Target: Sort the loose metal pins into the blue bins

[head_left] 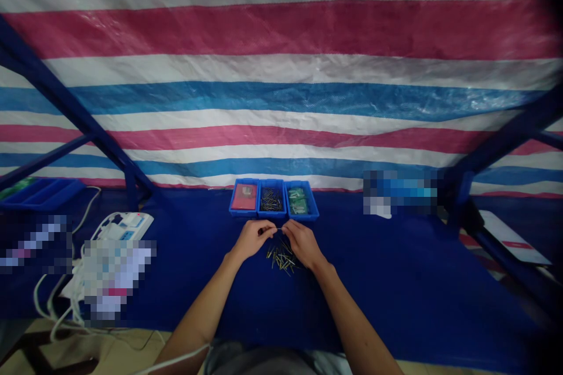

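Observation:
Both hands meet over the blue table in front of three small blue bins. My left hand (255,237) pinches one end of a thin metal pin (280,229). The fingertips of my right hand (301,241) are closed on its other end. Just below the hands lies a loose pile of thin, brass-coloured and dark pins (284,259). The middle bin (263,212) holds many similar dark, thin pieces. In the left bin (231,204) is a reddish flat item, and the right bin (314,209) contains greenish packets. The pin's exact kind is too small to make out.
On the left stands a white power strip (136,224) with white cables (53,304). A larger blue tray (57,194) sits at the far left. Dark blue frame bars (94,129) rise at both sides, before a striped tarp (281,29). A white panel (512,237) lies far right.

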Demonstrator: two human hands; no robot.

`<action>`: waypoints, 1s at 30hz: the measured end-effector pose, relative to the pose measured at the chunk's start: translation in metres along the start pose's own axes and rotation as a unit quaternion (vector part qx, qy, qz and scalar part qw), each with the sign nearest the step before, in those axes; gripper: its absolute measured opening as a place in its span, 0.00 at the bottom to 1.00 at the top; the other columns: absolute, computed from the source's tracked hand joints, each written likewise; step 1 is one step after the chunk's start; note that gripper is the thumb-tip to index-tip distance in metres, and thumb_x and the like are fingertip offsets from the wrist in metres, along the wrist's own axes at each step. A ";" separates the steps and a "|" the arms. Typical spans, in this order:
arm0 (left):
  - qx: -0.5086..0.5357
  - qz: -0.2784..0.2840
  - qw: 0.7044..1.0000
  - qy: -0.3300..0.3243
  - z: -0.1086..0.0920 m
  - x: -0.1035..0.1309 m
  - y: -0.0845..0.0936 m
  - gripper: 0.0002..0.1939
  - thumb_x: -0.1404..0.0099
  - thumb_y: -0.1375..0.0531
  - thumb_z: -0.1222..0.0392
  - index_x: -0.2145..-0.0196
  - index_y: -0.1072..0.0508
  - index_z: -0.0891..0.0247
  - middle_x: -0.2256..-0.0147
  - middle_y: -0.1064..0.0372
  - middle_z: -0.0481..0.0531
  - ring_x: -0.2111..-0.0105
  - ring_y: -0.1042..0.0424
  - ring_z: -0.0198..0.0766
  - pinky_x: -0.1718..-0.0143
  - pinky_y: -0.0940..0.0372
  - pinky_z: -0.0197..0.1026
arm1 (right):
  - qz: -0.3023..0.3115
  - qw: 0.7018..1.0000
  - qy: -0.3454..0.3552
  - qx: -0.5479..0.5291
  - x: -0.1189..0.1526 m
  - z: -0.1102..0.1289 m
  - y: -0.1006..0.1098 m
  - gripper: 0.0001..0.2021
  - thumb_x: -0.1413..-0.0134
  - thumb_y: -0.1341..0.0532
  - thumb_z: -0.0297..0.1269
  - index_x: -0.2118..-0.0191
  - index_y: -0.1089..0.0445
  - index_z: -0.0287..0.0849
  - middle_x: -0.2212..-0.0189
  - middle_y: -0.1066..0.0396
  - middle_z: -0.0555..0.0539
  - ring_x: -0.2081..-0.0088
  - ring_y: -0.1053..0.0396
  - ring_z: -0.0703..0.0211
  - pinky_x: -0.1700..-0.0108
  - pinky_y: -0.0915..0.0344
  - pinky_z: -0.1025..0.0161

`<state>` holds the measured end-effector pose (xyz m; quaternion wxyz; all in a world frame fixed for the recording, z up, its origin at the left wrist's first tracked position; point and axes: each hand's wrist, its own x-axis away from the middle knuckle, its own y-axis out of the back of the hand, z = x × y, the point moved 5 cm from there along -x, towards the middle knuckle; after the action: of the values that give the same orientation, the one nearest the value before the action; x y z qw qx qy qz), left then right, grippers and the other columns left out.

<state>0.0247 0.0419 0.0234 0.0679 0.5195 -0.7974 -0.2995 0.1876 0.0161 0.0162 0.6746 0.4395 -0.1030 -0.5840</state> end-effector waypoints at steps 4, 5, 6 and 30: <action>0.010 -0.003 1.000 -0.002 -0.001 0.000 0.001 0.14 0.30 0.42 0.53 0.64 0.21 0.65 0.71 0.23 0.50 0.72 0.28 0.35 0.69 0.40 0.35 | -0.011 1.000 0.003 -0.015 0.000 0.000 0.002 0.13 0.29 0.50 0.35 0.62 0.31 0.45 0.65 0.29 0.47 0.63 0.30 0.58 0.60 0.37 0.63; 0.011 -0.003 1.000 -0.001 -0.001 0.000 0.001 0.14 0.30 0.42 0.53 0.64 0.21 0.65 0.71 0.23 0.50 0.72 0.28 0.36 0.69 0.40 0.35 | -0.016 1.000 0.004 -0.019 0.000 0.000 0.002 0.12 0.29 0.50 0.35 0.62 0.30 0.45 0.64 0.29 0.47 0.63 0.29 0.58 0.59 0.36 0.63; 0.011 -0.004 1.000 0.001 -0.001 0.000 0.001 0.15 0.30 0.43 0.52 0.63 0.21 0.65 0.71 0.23 0.50 0.72 0.28 0.36 0.69 0.40 0.35 | -0.023 0.999 0.004 -0.022 0.000 0.000 0.002 0.12 0.29 0.49 0.35 0.61 0.29 0.45 0.64 0.28 0.47 0.63 0.29 0.57 0.59 0.35 0.63; 0.039 -0.042 0.998 0.010 0.006 0.001 0.004 0.14 0.31 0.41 0.52 0.62 0.22 0.65 0.74 0.26 0.50 0.74 0.30 0.35 0.71 0.42 0.34 | -0.066 0.996 -0.005 -0.053 0.001 0.000 0.010 0.10 0.31 0.45 0.38 0.57 0.26 0.46 0.64 0.27 0.46 0.62 0.27 0.55 0.57 0.32 0.61</action>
<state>0.0184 0.0451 0.0210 0.0425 0.5580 -0.7851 -0.2654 0.1948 0.0144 0.0232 0.6564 0.4060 -0.0464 -0.6341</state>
